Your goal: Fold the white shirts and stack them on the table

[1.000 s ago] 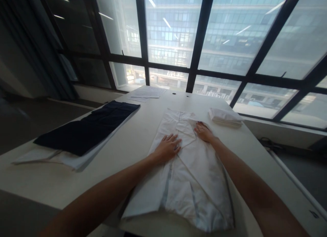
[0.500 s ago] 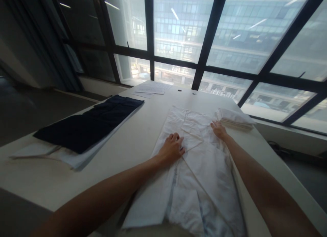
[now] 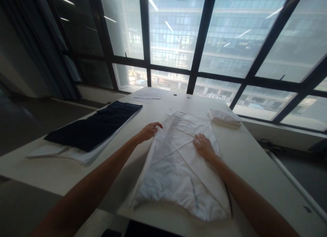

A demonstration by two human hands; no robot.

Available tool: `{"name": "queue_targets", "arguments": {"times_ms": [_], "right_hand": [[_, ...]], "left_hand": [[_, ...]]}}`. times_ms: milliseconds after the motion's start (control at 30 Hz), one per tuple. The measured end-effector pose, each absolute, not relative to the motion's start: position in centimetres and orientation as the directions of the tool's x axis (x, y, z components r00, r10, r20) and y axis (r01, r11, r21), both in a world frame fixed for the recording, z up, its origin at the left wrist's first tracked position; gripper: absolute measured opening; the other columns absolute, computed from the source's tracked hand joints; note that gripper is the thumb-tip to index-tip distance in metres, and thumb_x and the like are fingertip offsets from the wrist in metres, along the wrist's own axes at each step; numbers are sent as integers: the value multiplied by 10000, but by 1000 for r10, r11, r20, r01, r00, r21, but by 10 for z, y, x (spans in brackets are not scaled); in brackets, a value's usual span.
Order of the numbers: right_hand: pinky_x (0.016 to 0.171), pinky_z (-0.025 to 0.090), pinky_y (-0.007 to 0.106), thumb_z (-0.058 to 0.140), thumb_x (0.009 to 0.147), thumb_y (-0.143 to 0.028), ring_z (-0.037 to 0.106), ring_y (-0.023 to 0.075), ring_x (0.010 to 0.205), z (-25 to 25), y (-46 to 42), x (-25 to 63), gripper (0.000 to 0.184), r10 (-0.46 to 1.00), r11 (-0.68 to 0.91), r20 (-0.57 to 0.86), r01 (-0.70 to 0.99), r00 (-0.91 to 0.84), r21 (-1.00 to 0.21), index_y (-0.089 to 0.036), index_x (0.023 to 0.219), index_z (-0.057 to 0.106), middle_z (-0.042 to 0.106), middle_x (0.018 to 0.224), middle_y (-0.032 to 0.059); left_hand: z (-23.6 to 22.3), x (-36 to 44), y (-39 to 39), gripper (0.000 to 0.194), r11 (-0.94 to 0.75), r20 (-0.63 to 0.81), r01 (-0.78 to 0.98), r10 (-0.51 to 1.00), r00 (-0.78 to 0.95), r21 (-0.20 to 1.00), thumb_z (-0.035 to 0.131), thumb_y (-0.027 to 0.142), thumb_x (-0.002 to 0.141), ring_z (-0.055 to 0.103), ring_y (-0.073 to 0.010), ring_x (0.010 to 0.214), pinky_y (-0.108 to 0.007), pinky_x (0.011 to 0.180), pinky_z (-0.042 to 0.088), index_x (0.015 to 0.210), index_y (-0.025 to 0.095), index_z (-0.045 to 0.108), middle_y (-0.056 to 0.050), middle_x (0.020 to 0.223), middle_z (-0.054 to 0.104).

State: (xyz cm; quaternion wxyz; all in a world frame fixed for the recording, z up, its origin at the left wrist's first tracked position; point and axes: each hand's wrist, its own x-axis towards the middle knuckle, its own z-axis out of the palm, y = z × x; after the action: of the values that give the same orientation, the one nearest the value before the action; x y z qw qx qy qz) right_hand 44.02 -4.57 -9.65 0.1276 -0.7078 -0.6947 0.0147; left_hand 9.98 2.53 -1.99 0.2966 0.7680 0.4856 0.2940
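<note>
A white garment (image 3: pixel 171 175) lies flat and partly folded on the table in front of me, with diagonal fold lines across its middle and wrinkles near its lower end. I cannot make out what kind of garment it is. My right hand (image 3: pixel 204 147) rests on its upper right part, fingers laid out over the cloth. At the left edge of the cloth is my left hand (image 3: pixel 148 132), its fingers loosely curved and the index finger reaching over the edge. No cloth is visibly gripped in it.
The white table (image 3: pixel 122 134) carries a dark navy folded garment (image 3: pixel 97 124) on white cloth at left. Papers (image 3: pixel 148 93) lie at the far end. Folded white cloths (image 3: pixel 226 117) are stacked at the right edge. Large windows stand behind.
My left hand has moved off the garment's middle to its left edge. The right hand has shifted from the right edge inward. The left panel at the lower end no longer lies spread out.
</note>
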Motion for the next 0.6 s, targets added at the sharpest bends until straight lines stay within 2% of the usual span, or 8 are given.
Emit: {"name": "queue_targets", "arguments": {"times_ms": [100,167,233,300,367,400,467,600], "right_hand": [[1219,268,469,394,1046,-379,321,294,1513,-92,-51,436,546,987,-13,155,984,41,-179,-132,1525,480,392,1617,180],[1215,272,467,389,1046,-379,328,290,1509,-88,-52,435,544,988,-21,148,984,48,-179,-138,1525,482,392,1617,178],[1214,271,464,384,1045,-383,336,289,1504,-86,-52,434,547,988,-18,145,983,46,-184,-134,1521,487,398,1614,179],[1214,268,461,376,1043,-385,340,291,1501,-83,-54,432,553,988,-13,150,982,41,-187,-127,1518,489,405,1611,177],[1215,256,477,367,1040,-374,324,300,1507,-81,-58,430,557,986,-29,158,985,57,-172,-126,1526,477,395,1618,175],[1215,245,500,367,1036,-368,306,313,1514,-80,-62,428,564,985,-49,159,987,73,-154,-123,1535,464,381,1624,180],[1208,221,557,367,1032,-369,263,350,1528,-79,-71,422,584,983,-86,153,990,103,-115,-118,1555,431,342,1639,200],[1190,219,590,325,1045,-442,218,363,1543,-84,-90,406,625,991,-97,78,989,106,-109,-152,1597,361,279,1664,207]], "left_hand": [[-13,41,33,321,-300,174,645,951,254,703,487,294,790,466,-132,559,-225,522,336,922,142,738,11,641,560],[-12,7,35,324,-220,128,716,975,182,662,503,312,776,523,-155,596,-233,545,378,920,145,741,-3,661,604],[-14,-14,33,335,-136,88,810,991,104,571,510,316,777,563,-179,598,-261,568,433,931,136,747,-19,657,622],[-17,-19,27,369,-159,168,884,981,93,439,494,308,806,637,-220,675,-320,663,518,978,110,754,-77,752,681],[-26,-8,14,429,-276,288,904,940,183,328,459,303,857,698,-264,909,-378,875,550,1095,88,742,-156,991,729],[-32,3,6,463,-355,328,890,909,256,287,436,306,889,679,-275,1071,-394,999,513,1177,83,721,-183,1144,714],[-49,27,-13,515,-467,322,850,866,384,244,400,352,958,586,-271,1291,-406,1134,429,1334,106,653,-178,1355,646],[-80,64,-43,548,-515,213,850,848,486,113,364,472,1032,332,-338,1513,-590,1202,290,1504,246,525,-119,1610,425]]}}
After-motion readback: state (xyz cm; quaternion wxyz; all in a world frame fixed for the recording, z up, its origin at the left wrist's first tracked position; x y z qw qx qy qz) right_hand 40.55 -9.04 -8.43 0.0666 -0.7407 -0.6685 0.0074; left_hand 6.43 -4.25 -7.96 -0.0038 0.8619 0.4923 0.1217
